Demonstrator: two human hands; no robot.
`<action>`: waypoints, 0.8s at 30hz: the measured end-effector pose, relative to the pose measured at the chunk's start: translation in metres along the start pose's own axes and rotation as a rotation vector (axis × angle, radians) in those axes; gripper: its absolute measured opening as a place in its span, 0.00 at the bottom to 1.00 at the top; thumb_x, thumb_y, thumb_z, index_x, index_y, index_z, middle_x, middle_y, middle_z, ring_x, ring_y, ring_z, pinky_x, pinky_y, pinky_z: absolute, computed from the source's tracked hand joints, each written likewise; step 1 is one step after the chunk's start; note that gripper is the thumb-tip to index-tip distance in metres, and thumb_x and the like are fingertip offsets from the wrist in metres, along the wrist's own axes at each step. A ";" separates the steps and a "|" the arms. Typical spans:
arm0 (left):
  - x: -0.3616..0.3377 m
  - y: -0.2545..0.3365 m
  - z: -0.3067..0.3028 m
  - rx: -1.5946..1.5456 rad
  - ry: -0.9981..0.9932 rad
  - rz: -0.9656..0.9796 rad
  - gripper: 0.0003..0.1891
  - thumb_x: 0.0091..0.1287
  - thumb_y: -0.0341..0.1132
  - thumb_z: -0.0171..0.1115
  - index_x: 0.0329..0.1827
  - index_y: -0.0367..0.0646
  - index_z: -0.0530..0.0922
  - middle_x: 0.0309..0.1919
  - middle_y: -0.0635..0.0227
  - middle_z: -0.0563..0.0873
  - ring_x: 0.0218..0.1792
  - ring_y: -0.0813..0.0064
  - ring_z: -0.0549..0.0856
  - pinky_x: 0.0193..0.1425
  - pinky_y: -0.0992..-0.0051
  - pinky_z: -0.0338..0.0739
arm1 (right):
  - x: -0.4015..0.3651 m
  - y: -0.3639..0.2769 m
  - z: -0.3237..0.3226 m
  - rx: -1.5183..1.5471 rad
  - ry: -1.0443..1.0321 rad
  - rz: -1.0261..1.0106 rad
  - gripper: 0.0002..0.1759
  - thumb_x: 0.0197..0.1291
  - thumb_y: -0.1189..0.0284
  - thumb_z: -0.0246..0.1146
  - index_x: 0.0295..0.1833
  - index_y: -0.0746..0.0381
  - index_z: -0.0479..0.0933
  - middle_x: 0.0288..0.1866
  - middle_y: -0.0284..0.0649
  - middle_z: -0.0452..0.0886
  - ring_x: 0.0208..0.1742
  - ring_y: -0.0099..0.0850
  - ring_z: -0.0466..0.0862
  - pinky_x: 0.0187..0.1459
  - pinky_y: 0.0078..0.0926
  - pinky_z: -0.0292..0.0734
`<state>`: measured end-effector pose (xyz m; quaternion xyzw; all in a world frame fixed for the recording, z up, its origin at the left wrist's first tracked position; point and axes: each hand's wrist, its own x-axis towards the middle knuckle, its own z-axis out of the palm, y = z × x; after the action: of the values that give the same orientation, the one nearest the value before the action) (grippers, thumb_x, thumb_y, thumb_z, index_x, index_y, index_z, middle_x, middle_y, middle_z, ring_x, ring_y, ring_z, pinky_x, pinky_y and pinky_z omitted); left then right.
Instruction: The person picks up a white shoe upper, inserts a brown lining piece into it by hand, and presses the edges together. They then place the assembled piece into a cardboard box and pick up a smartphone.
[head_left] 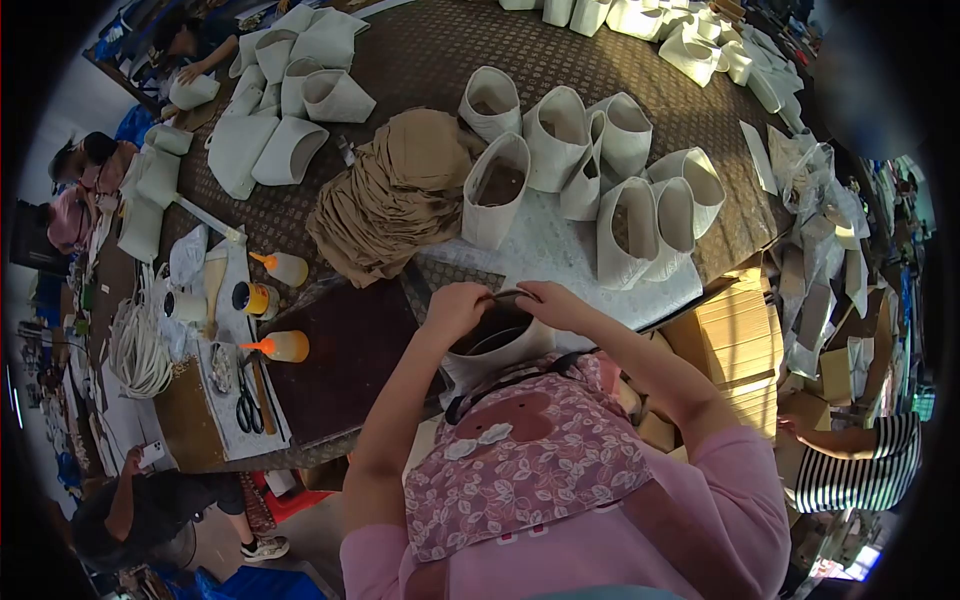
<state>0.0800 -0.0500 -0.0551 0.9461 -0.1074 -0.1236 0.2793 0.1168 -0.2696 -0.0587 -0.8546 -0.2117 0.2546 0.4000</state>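
A white open-topped bag body (500, 360) with a dark inside stands against my apron at the table's near edge. My left hand (460, 309) pinches its far rim on the left, fingers closed. On the same rim, a little to the right, my right hand (550, 304) grips with fingers bent over the edge. Both thumbs sit close to each other. Beyond my hands, several similar white bag bodies (496, 190) stand upright with their mouths open. A heap of folded brown cloth (390, 200) lies to their left.
At left are glue bottles with orange tips (288, 347), a yellow-black jar (254, 299), scissors (249, 408) and a coil of white cord (140, 345). Cardboard boxes (730, 340) stand at right. More white pieces (290, 90) lie at the back. Other people work around the table.
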 end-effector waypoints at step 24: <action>-0.007 0.007 0.016 -0.054 0.097 0.002 0.08 0.62 0.38 0.63 0.37 0.45 0.84 0.33 0.61 0.86 0.38 0.55 0.85 0.42 0.59 0.79 | 0.015 -0.008 -0.005 -0.310 -0.121 -0.124 0.15 0.56 0.58 0.64 0.41 0.55 0.85 0.36 0.45 0.86 0.40 0.47 0.84 0.42 0.43 0.79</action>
<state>0.0675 -0.0617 -0.0624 0.9430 -0.0912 -0.0804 0.3096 0.1302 -0.2594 -0.0539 -0.8744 -0.3245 0.2449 0.2650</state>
